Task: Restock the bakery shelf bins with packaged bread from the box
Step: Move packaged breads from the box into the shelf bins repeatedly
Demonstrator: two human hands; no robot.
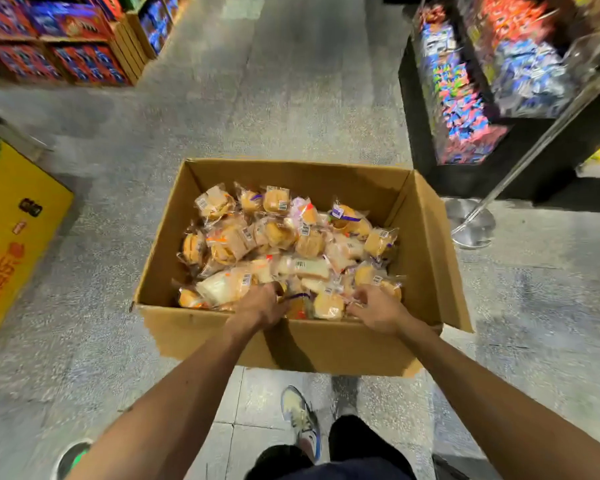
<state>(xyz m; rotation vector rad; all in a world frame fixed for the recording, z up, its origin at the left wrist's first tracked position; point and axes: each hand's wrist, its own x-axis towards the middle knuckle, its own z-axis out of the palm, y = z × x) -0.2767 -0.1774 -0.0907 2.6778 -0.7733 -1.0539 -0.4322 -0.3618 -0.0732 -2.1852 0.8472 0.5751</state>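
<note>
Squarely at frame centre, packaged bread [291,237] filled the box [326,344], just beyond both hands at its lower wall. The right hand [378,308] pinched one pack; the left hand [260,303] hid its fingers, grip untellable.

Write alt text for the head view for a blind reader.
The left hand and right hand reach into an open cardboard box heaped with clear-wrapped bread packs, near its front wall; their grip is unclear. The box sits on a speckled shop floor.
</note>
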